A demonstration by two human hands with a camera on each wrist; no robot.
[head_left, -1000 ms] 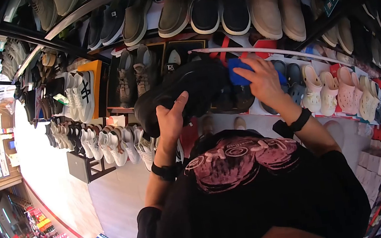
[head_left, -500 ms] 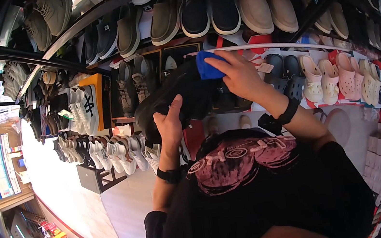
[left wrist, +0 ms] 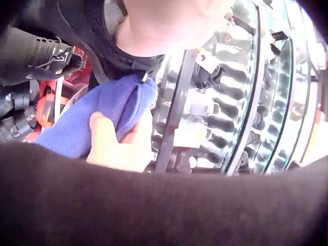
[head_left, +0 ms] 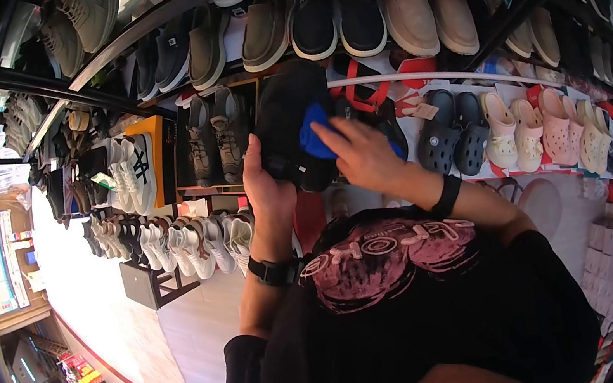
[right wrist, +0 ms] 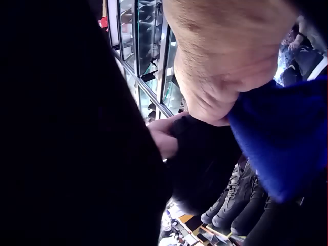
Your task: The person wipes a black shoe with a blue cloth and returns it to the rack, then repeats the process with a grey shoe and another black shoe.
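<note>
My left hand (head_left: pixel 266 185) grips a black shoe (head_left: pixel 290 84) at its near left side, the shoe's long axis pointing away from me. Bunched in my right hand (head_left: pixel 364 153), a blue cloth (head_left: pixel 312 132) lies against the shoe's right side. From the left wrist, the cloth (left wrist: pixel 77 123) shows folded between thumb and fingers of the right hand (left wrist: pixel 120 148), close to the shoe's opening. In the right wrist view the cloth (right wrist: pixel 282 143) hangs past the right hand (right wrist: pixel 220 61), and the left hand's fingers (right wrist: pixel 163 141) hold the dark shoe from its far side.
Loafers (head_left: pixel 336 15) line the shelf above. Lace-up shoes (head_left: pixel 217 137) stand left of the held shoe, dark clogs (head_left: pixel 451 136) and pale clogs (head_left: pixel 513 127) to its right. A white rail (head_left: pixel 416 76) runs behind the hands. A low stool (head_left: pixel 151 284) stands on the floor at left.
The shoe has turned from slanting rightward to pointing away from me. My right hand and the blue cloth have moved left and nearer, from the shoe's far end down along its side.
</note>
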